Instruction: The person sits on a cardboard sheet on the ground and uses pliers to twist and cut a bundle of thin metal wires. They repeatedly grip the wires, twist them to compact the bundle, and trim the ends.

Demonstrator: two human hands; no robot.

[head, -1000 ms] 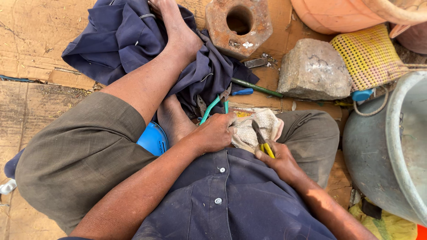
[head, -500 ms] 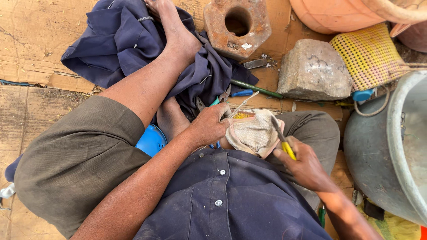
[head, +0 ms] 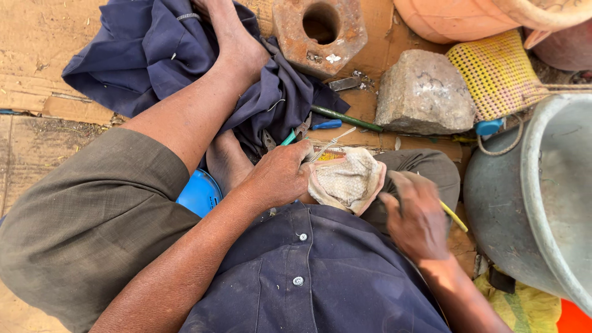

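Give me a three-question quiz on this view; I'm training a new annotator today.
1. True or false: the left hand grips the edge of the pale woven sack.
2. Which stands nearest the grey stone block? A) blue round object B) yellow mesh basket C) dark blue cloth
3. What colour is the handle showing under the right hand?

Key: 1 true; 2 B; 3 yellow.

Bright even daylight, soft shadows; right hand (head: 418, 216) motion-blurred; edges slightly distorted.
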